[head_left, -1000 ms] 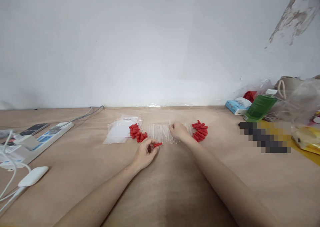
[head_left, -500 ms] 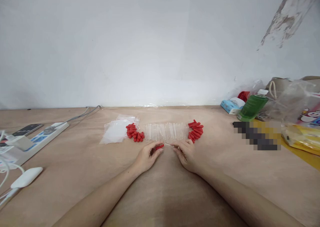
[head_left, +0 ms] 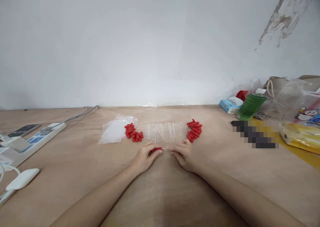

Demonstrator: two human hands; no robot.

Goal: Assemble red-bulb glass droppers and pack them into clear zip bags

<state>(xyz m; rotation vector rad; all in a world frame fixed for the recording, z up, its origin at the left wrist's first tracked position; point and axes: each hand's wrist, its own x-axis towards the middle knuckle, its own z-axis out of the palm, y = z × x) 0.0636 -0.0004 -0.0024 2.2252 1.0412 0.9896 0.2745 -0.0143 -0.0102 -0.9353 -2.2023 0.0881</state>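
My left hand [head_left: 146,158] pinches a small red piece [head_left: 157,149] that looks like an uninflated balloon, its end pointing right. Facing it, my right hand [head_left: 184,155] grips a thin clear plastic tube [head_left: 164,148] between thumb and fingers. The tube's left end meets the red piece's tip; whether it is inside, I cannot tell. Just beyond both hands lies a row of clear tubes [head_left: 165,131] side by side. A cluster of red pieces [head_left: 133,133] sits left of the row, and another red cluster [head_left: 194,131] sits to its right.
Flat clear plastic bags [head_left: 112,132] lie left of the red pieces. Farther left are a power strip [head_left: 47,138], a phone [head_left: 23,131] and a white charger [head_left: 22,179]. At right stand a tissue pack [head_left: 228,106], a green bottle [head_left: 250,105] and plastic bags [head_left: 292,93].
My right hand has come from the row of tubes toward me with one tube, bringing it to the red piece. My left hand has stayed nearly in place. The view has shifted slightly right.
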